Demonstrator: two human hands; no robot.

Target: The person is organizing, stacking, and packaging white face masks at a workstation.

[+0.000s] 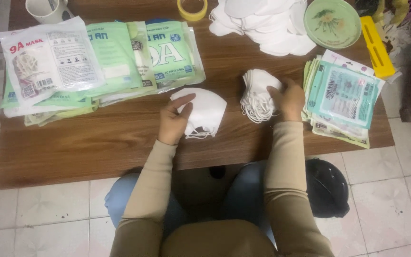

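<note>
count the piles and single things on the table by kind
mask piles: 3 (under left hand at, in right hand at, loose heap)
packet stacks: 2
tape roll: 1
plate: 1
mug: 1
yellow tool: 1
total: 9

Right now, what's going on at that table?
A person sits at a low wooden table. The left hand rests on a single white mask; the right hand grips a small stack of white masks. Packaged mask bags lie to the left, empty pouches to the right, and a loose mask pile behind.
</note>
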